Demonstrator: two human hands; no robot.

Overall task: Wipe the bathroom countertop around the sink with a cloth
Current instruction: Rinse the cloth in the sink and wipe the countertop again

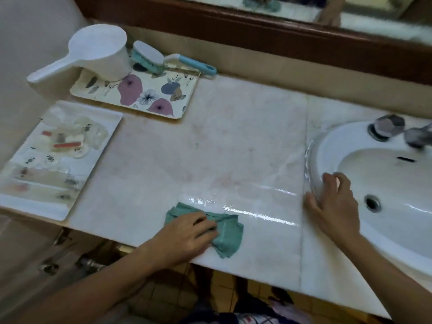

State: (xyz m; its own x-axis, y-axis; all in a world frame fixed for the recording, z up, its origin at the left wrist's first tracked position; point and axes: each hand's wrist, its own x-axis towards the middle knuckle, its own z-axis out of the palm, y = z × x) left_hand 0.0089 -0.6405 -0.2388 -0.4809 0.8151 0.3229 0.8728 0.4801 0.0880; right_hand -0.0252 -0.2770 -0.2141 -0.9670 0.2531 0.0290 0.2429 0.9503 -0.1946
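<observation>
A crumpled green cloth [228,232] lies on the pale marble countertop [233,148] near its front edge. My left hand [187,235] presses down on the cloth's left part, fingers curled over it. A wet, shiny streak runs from the cloth to the right toward the white sink [385,183]. My right hand [332,202] rests with fingers spread on the sink's left rim and holds nothing.
A flowered tray [163,99] at the back left carries a white scoop [98,52] and a blue-and-white brush [149,57]. A white tray [109,122] with small toiletries sits at the far left. A tap handle [385,127] stands behind the basin. A wood-framed mirror runs along the back.
</observation>
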